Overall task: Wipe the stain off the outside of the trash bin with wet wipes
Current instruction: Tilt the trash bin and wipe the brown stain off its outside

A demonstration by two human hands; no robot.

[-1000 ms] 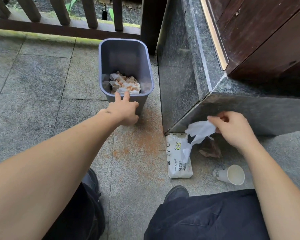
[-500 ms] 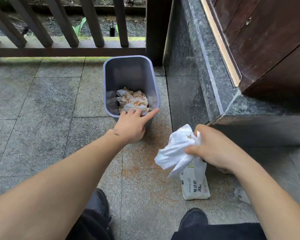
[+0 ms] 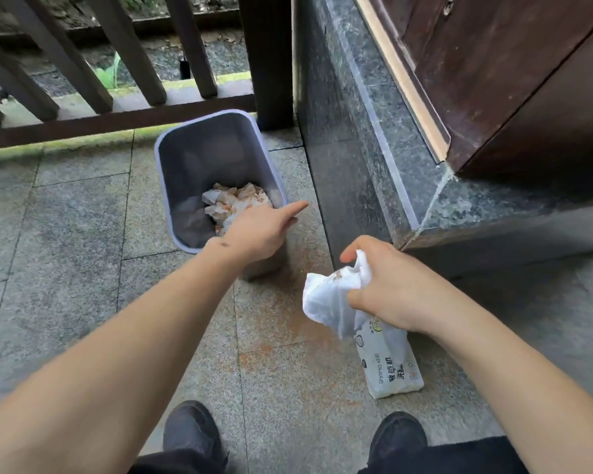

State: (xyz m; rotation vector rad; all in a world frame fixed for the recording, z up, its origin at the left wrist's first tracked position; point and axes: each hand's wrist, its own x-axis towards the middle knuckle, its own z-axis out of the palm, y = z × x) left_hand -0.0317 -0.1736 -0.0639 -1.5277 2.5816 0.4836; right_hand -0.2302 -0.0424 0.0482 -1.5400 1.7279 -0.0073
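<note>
A lavender-grey trash bin (image 3: 199,155) stands on the stone floor, tilted to the left, with crumpled orange-stained wipes (image 3: 235,201) inside. My left hand (image 3: 257,230) grips its near rim, index finger stretched out to the right. My right hand (image 3: 387,289) is closed on a bunched white wet wipe (image 3: 326,299), held above the floor to the right of the bin and apart from it. The white wet-wipe pack (image 3: 391,364) lies flat on the floor just below that hand. The bin's near outer wall is mostly hidden by my left hand.
A dark granite step (image 3: 374,142) rises right of the bin, a wooden door (image 3: 514,73) above it. A dark wooden railing (image 3: 124,73) and post run behind the bin. Orange-brown staining (image 3: 281,336) marks the floor tiles. My two shoes (image 3: 189,436) are at the bottom.
My right hand pulled a wipe from the pack, lifted it and bunched it. My left hand stayed on the bin's rim and the bin now leans left. My view shifted.
</note>
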